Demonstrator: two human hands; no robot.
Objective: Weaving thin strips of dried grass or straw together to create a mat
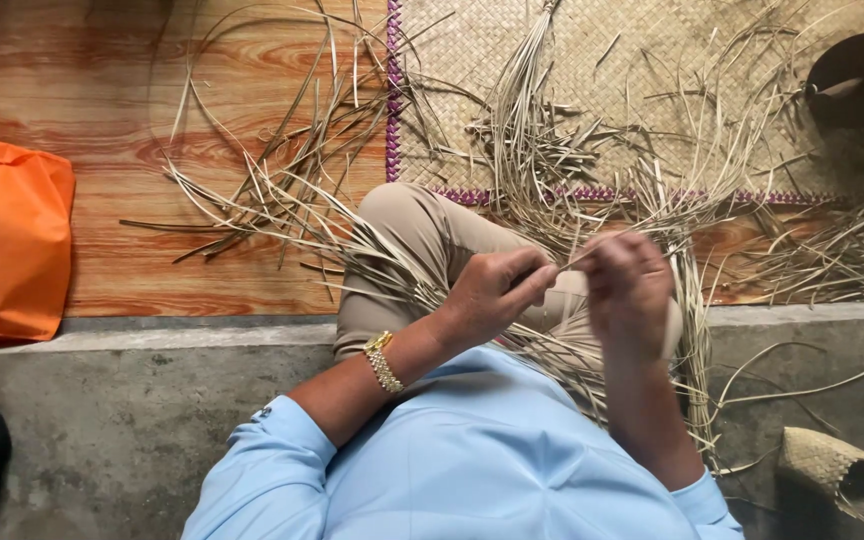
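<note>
My left hand (493, 288) and my right hand (628, 287) meet over my lap, each pinching the same thin dry palm strip (580, 256) that runs between them. The right hand is blurred. A gold bead bracelet (383, 362) circles my left wrist. Many more dry strips (372, 250) lie fanned across my bent knee (407, 215) in tan trousers and hang down beside my right forearm. My sleeves are light blue.
A woven straw mat (652, 60) with a purple edge lies ahead, strewn with loose strips. An orange bag (7, 245) sits at the left on the wood-pattern floor. A dark round pot (857, 75) is top right; a small woven basket (837, 470) lies bottom right on concrete.
</note>
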